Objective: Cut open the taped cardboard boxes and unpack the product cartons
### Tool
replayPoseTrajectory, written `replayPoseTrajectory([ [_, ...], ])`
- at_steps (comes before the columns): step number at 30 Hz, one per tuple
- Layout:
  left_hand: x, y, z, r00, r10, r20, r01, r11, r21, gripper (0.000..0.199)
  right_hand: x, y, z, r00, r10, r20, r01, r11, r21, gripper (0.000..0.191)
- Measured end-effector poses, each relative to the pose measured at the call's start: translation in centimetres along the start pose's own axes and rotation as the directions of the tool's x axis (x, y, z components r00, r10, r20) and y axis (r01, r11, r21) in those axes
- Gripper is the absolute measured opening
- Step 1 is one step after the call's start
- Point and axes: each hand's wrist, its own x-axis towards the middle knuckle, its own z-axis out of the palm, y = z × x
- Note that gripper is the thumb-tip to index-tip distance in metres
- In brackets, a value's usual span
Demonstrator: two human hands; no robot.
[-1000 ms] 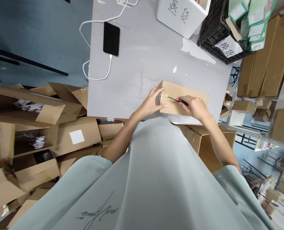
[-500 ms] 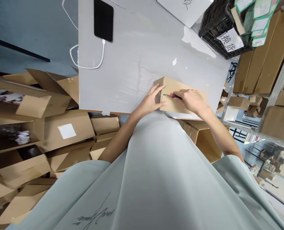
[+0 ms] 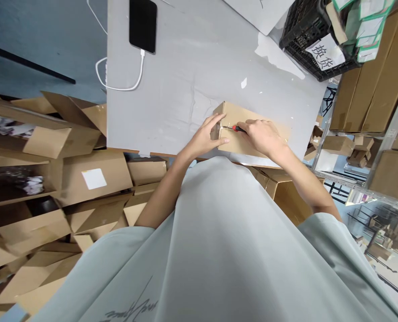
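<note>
A closed cardboard box (image 3: pixel 242 114) lies near the front edge of the grey table. My left hand (image 3: pixel 203 136) holds the box's left end, with thumb and fingers apart on its top edge. In my right hand (image 3: pixel 264 136) is a screwdriver (image 3: pixel 236 128) with a red and black handle and a thin metal shaft. The shaft points left, its tip at the box's top near the left edge, between my left thumb and fingers. My right hand rests low over the box top and hides part of it.
A phone (image 3: pixel 143 26) on a white cable (image 3: pixel 131 88) lies at the table's back left. A black crate (image 3: pixel 306 38) with green-edged packets stands back right, beside a white sheet (image 3: pixel 255 13). Cardboard boxes (image 3: pixel 96 176) are piled at left; a shelf holds more at right.
The screwdriver and my right hand have shifted slightly left and up in view, as have the box and left hand. Table and phone shift a little too, so the view has moved.
</note>
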Motion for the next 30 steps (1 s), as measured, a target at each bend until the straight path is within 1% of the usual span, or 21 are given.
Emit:
replayPoseTrajectory([
  [4,0.0,0.2,-0.1,1.0,-0.004,0.0,0.004,1.0,-0.009,0.113,0.2,0.0,0.4,1.0,0.01,-0.018,-0.009,1.0,0.028,0.044],
  [9,0.2,-0.1,0.0,1.0,-0.02,-0.006,0.02,1.0,-0.014,0.116,0.4,0.1,1.4,0.999,0.037,-0.038,-0.034,0.996,0.08,0.042],
  [13,0.3,-0.2,0.0,0.999,-0.031,-0.012,0.031,0.999,-0.019,0.118,0.9,-1.0,1.8,0.994,0.095,-0.05,-0.092,0.993,0.072,0.04],
  [17,0.1,0.1,-0.4,0.998,-0.064,-0.003,0.064,0.998,0.004,0.119,1.3,-2.6,1.7,0.993,0.07,-0.091,-0.066,0.997,0.047,0.044],
  [19,-0.1,0.4,-0.6,0.997,-0.081,0.006,0.081,0.996,0.027,0.117,1.2,-2.3,2.1,0.994,0.061,-0.092,-0.056,0.997,0.052,0.044],
  [20,-0.2,0.5,-0.7,0.996,-0.087,0.01,0.086,0.995,0.041,0.116,1.0,-1.6,2.5,0.994,0.067,-0.083,-0.062,0.996,0.06,0.041],
  [22,-0.3,0.5,-0.9,0.996,-0.092,0.011,0.091,0.993,0.069,0.117,0.0,0.8,4.0,0.993,0.099,-0.069,-0.093,0.992,0.086,0.035],
  [24,-0.5,0.4,-1.0,0.995,-0.097,0.005,0.096,0.991,0.087,0.119,-1.8,4.5,6.1,0.986,0.153,-0.072,-0.144,0.983,0.114,0.032],
  [27,-0.6,0.4,-0.9,0.991,-0.131,-0.022,0.132,0.985,0.108,0.12,-5.5,10.6,9.8,0.968,0.243,-0.066,-0.233,0.964,0.13,0.035],
  [29,-0.5,0.6,-0.6,0.986,-0.163,-0.036,0.166,0.979,0.122,0.119,-8.0,13.8,11.9,0.96,0.277,-0.033,-0.271,0.954,0.126,0.037],
  [30,-0.4,0.8,-0.4,0.984,-0.174,-0.036,0.178,0.976,0.129,0.118,-9.0,15.1,12.8,0.959,0.284,-0.012,-0.28,0.952,0.126,0.038],
])
